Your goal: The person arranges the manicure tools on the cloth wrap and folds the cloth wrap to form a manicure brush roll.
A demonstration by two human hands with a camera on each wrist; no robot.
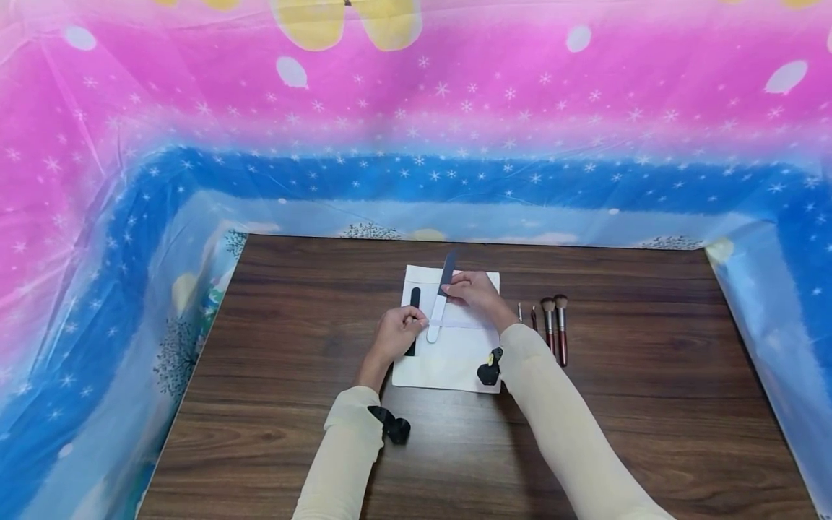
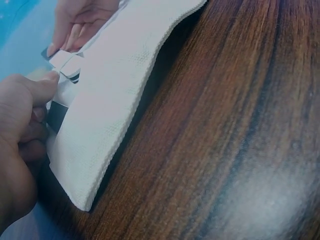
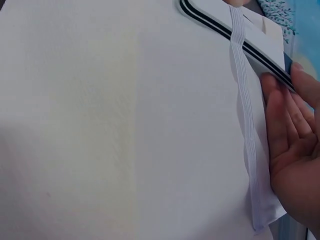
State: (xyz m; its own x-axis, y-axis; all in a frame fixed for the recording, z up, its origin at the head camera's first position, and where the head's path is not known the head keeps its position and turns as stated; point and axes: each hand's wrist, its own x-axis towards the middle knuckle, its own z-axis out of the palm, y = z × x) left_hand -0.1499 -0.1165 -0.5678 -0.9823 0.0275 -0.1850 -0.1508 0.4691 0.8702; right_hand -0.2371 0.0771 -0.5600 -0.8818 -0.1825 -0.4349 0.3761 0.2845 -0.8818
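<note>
A white fabric case (image 1: pixel 448 368) lies spread on the table, with a white elastic band (image 3: pixel 244 95) running across it. My right hand (image 1: pixel 473 290) pinches a nail file (image 3: pixel 262 45), white on one part and dark grey at its far end, with black stripes along its edge. The file's white end passes under the elastic and slants over the case. My left hand (image 1: pixel 393 332) pinches the elastic near the case's left side, thumb against curled fingers. Beside it a black nail file (image 1: pixel 415 297) stands along the case's left side, partly covered by that hand.
To the right of the case lie two thick makeup brushes (image 1: pixel 562 325) and two thinner tools (image 1: pixel 534 316), partly behind the right forearm. The wooden table (image 1: pixel 286 332) is bordered by a pink and blue patterned cloth (image 1: pixel 455 173) at its back and sides.
</note>
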